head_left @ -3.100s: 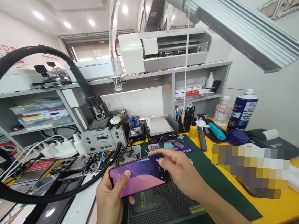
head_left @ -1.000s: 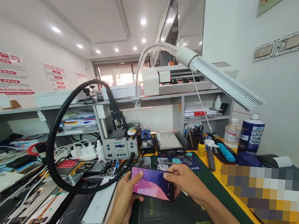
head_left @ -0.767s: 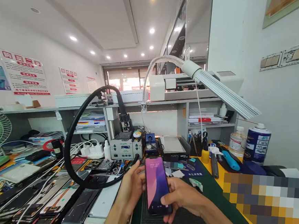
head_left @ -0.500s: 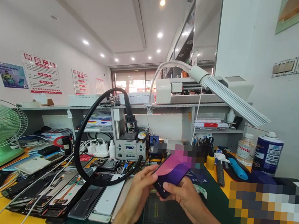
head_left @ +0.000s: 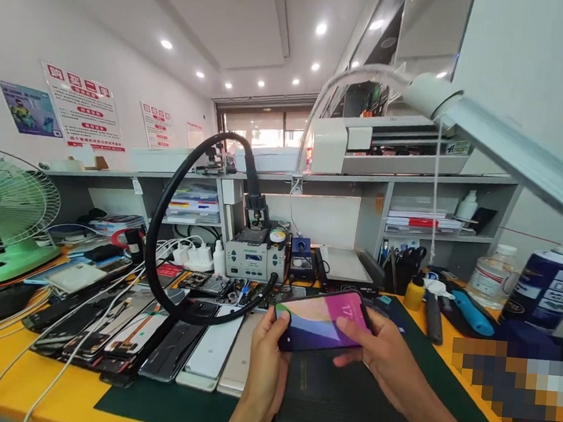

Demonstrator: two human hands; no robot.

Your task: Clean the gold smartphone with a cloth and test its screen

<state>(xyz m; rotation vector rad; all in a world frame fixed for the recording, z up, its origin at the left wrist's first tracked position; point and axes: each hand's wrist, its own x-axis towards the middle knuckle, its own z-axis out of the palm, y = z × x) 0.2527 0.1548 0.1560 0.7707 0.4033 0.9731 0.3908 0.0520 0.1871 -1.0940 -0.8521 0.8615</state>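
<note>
A smartphone (head_left: 324,320) with a lit purple and pink screen is held sideways over the black work pad (head_left: 335,397). My left hand (head_left: 266,360) grips its left end, thumb resting on the glass. My right hand (head_left: 385,352) holds the right end, thumb on the screen and fingers curled under the far edge. Both hands hover low above the dark green mat (head_left: 159,403).
A row of phones and loose screens (head_left: 154,344) lies left of the mat. Behind stand a soldering station (head_left: 254,261) with a looping black hose (head_left: 176,183), a hot plate (head_left: 342,268), tools, a spray can (head_left: 541,287) and bottle (head_left: 490,283). A green fan (head_left: 3,215) sits far left; a lamp (head_left: 515,148) hangs over.
The phone was turned upright between my hands, tilted, and is now sideways again with the screen facing up. The camera view swung left, bringing the fan and row of phones into sight.
</note>
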